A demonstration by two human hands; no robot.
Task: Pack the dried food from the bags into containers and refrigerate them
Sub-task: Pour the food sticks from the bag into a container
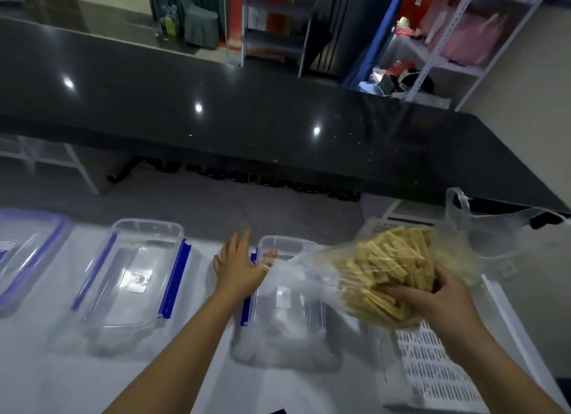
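Head view: your right hand (432, 299) at 4 o'clock cups the bag (355, 274) from below, fingers curled round its bulging end. The bag is clear plastic, tilted, its mouth pointing toward 9 o'clock over the near tub (287, 293). Inside it, tan dried sticks (389, 268), packed thick at the held end. Your left hand (239, 266) sits near centre, fingers straight and spread, thumb out toward the bag's mouth; thumb tip touches or nearly touches the plastic, hard to tell which. The hand lies over the near tub's left rim. Near tub: clear, blue latches, no lid, a pale label on its floor. Middle tub (136, 277) at 8 o'clock, same make, also open, well apart from the bag. A third tub (24, 253) at 9 o'clock, cut by the frame edge, seems to carry a lid. All three stand on the white table (200, 351). A white slotted tray (432, 379) at 5 o'clock lies under your right wrist. A second clear bag (500, 228) slumps at 3 o'clock, behind the first. Black counter (216, 104) runs across 12 o'clock.
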